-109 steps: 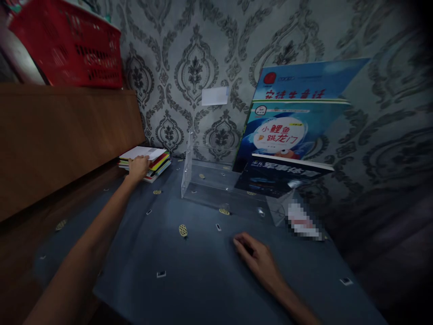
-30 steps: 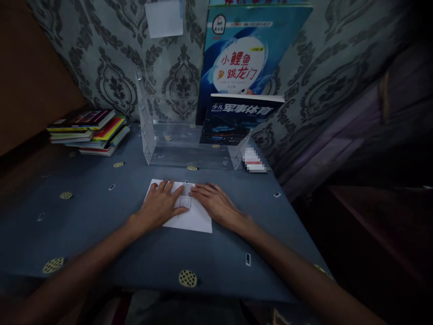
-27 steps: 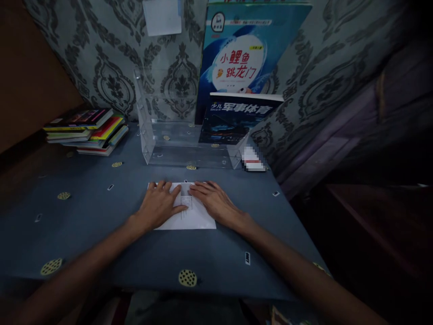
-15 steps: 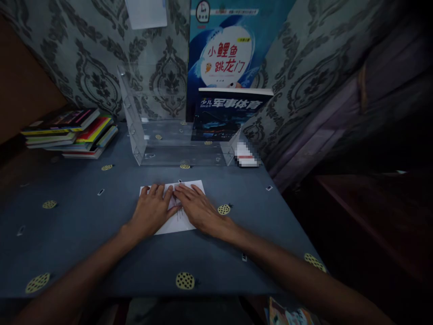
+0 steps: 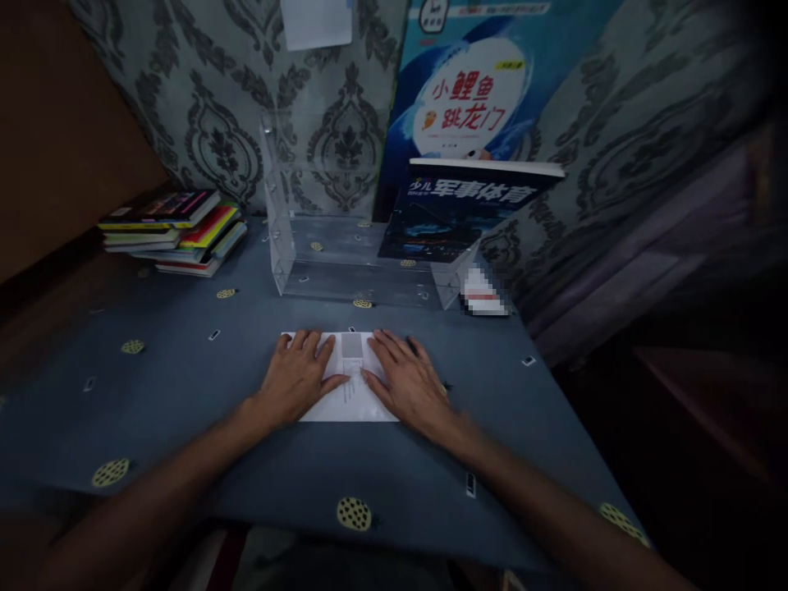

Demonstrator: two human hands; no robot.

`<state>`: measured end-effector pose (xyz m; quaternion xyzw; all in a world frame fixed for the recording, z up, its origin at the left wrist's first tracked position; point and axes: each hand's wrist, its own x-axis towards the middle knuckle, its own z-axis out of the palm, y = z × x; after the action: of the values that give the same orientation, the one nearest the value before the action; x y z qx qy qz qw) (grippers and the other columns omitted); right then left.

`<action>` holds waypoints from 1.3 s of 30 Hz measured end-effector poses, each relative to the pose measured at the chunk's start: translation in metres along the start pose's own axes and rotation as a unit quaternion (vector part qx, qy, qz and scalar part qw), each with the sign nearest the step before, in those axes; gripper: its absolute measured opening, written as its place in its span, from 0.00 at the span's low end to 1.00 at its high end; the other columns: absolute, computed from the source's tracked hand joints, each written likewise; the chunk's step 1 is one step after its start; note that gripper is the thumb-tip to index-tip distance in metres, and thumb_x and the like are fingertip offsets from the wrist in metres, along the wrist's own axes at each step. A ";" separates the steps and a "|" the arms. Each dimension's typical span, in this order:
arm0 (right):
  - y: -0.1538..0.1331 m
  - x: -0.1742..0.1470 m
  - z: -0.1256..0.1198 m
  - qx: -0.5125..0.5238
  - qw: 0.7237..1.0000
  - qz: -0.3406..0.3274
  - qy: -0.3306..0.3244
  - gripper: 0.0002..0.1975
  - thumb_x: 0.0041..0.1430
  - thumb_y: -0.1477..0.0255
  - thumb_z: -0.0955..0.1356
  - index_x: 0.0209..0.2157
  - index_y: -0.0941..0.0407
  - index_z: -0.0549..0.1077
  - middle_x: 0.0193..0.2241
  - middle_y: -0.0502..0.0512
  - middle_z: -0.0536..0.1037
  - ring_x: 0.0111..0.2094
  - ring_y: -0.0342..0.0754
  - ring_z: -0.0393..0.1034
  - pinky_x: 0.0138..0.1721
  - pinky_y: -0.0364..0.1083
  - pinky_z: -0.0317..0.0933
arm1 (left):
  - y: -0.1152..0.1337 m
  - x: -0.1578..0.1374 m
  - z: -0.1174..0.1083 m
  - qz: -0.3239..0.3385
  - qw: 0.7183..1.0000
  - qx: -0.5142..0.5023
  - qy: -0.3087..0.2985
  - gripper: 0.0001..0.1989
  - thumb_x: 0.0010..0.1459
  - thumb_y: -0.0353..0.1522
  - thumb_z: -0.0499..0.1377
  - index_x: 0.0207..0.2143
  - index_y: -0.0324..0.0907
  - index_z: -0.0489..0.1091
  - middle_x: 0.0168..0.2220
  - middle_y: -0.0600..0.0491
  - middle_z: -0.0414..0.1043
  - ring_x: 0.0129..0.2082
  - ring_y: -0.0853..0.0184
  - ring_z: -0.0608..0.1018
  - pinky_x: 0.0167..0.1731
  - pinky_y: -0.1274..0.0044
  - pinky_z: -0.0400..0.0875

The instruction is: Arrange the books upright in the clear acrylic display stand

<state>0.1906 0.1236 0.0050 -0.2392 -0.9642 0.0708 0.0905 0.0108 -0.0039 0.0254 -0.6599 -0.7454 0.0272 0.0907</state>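
A white sheet of paper (image 5: pixel 348 408) lies flat on the blue patterned tablecloth, with a grey square and faint lines marked at its middle. On its left part rests my left hand (image 5: pixel 299 373), palm down, fingers spread. My right hand (image 5: pixel 406 379) lies flat over the right part, its fingers apart too. Both thumbs point inward toward the marks, with a gap between them. The side edges of the paper are partly hidden under the hands.
Behind the paper stands a clear acrylic rack (image 5: pixel 363 283), with a dark blue book (image 5: pixel 440 217) leaning in it. A larger blue book (image 5: pixel 461 90) is upright against the wall. At the left is a stack of books (image 5: pixel 178 226); a blurred white object (image 5: pixel 485 294) sits right of the rack.
My hands have moved apart, the right one shifting outward across the paper, so the grey square now shows between them. The whole view has turned slightly left.
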 end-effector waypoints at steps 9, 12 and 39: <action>0.004 0.001 0.005 -0.024 1.000 -0.011 0.008 0.26 0.72 0.61 0.59 0.63 0.62 0.68 0.65 0.67 0.69 0.68 0.60 0.60 0.67 0.65 0.52 | -0.050 -0.032 0.005 -0.083 0.996 -0.015 0.010 0.22 0.72 0.40 0.48 0.61 0.40 0.69 0.59 0.38 0.70 0.56 0.49 0.72 0.49 0.59 0.68; 0.006 0.000 0.005 -0.034 0.999 -0.025 0.011 0.26 0.72 0.61 0.58 0.62 0.61 0.69 0.65 0.67 0.69 0.67 0.61 0.61 0.66 0.66 0.53 | -0.066 -0.034 0.012 -0.079 0.994 -0.074 0.018 0.21 0.72 0.34 0.46 0.60 0.44 0.70 0.59 0.40 0.70 0.55 0.51 0.72 0.48 0.60 0.68; -0.072 0.060 -0.004 0.025 0.960 -0.266 -0.088 0.19 0.74 0.64 0.61 0.61 0.48 0.72 0.44 0.59 0.71 0.44 0.55 0.62 0.46 0.53 0.59 | -0.089 -0.034 0.026 -0.043 0.982 -0.183 0.012 0.31 0.61 0.19 0.47 0.62 0.50 0.69 0.62 0.47 0.68 0.60 0.56 0.69 0.56 0.62 0.65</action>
<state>0.1066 0.0893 0.0309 0.0352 -0.9951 0.0889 0.0264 -0.0766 -0.0469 0.0109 -0.6333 -0.7640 -0.1216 -0.0211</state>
